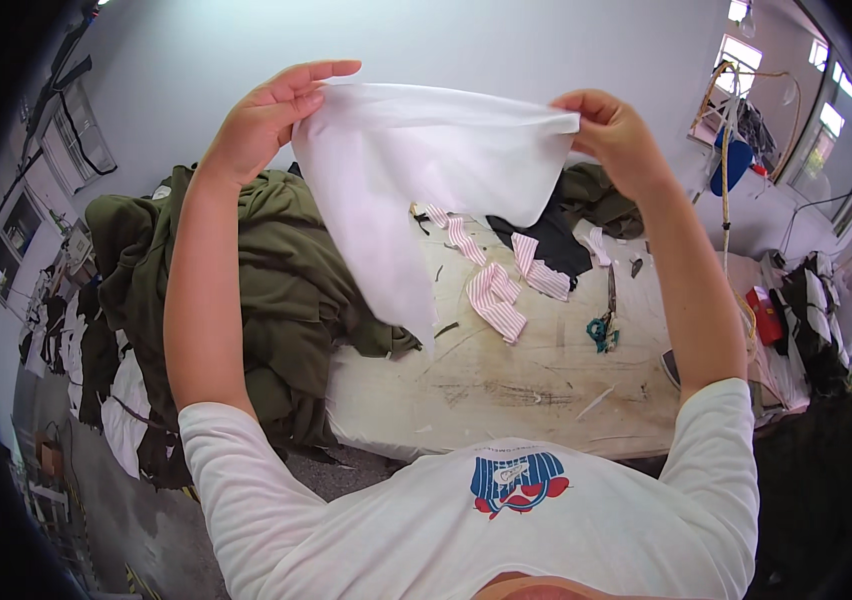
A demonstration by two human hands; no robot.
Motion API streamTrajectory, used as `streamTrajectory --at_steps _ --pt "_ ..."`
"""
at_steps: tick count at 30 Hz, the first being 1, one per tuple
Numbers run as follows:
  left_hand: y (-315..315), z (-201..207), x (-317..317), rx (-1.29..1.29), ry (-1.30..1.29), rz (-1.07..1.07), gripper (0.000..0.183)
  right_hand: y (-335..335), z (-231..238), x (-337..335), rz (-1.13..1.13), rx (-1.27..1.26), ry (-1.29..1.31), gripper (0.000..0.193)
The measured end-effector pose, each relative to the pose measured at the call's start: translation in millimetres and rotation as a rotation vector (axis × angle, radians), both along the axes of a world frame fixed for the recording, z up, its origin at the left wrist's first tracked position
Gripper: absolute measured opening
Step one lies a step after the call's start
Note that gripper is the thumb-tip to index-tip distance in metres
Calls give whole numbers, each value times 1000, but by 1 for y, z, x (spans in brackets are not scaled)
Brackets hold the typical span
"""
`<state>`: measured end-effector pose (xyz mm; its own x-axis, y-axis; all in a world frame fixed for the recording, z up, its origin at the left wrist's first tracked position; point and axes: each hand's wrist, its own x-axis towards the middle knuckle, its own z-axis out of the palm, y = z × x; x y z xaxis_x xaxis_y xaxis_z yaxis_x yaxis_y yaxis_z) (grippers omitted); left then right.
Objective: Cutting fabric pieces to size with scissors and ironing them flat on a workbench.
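A piece of thin white fabric (426, 140) is stretched between my raised hands above the table. At its upper left corner, my left hand (281, 105) pinches the edge between thumb and fingers, with the index finger extended. My right hand (601, 120) grips the upper right corner. The cloth's left side hangs down in a long point, while its right side ends higher in a rounded edge. Beneath it lie several pink-and-white striped fabric strips (494, 300) and a black cloth piece (564, 240), partly hidden by the white fabric.
A large heap of olive-green fabric (286, 260) covers the left of the worn table (396, 400). A teal tangle (601, 333) lies toward the right. A rope (726, 210) hangs beside a blue object (733, 165). At far right are dark fabrics (816, 500) and a red box (764, 315).
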<state>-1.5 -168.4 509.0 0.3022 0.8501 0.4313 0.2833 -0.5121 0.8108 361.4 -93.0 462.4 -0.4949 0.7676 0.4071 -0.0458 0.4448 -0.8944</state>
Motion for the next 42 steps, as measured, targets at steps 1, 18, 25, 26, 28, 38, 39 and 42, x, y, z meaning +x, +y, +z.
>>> streamTrajectory --at_steps 1,18,25,26,28,38,39,42 --pt "0 -1 -1 0 -2 1 36 -1 8 2 -37 11 51 26" --pt "24 -60 19 -310 381 -26 37 0 127 48 -800 718 -42 25" --pt "52 -111 61 -229 223 -103 31 6 158 68 -736 1061 -332 27" --pt "49 -112 78 -137 148 -125 31 5 160 63 -726 1114 -376 27" --pt "41 -111 115 52 -6 -166 29 0 166 55 -725 1169 -433 28" --pt "-19 -130 245 631 -67 296 39 -30 184 49 -741 1233 -605 31" --pt "-22 -131 246 635 -68 293 39 -33 185 49 -747 1223 -620 31" --pt "-27 -132 248 632 -29 288 42 -42 190 50 -760 1210 -653 32"
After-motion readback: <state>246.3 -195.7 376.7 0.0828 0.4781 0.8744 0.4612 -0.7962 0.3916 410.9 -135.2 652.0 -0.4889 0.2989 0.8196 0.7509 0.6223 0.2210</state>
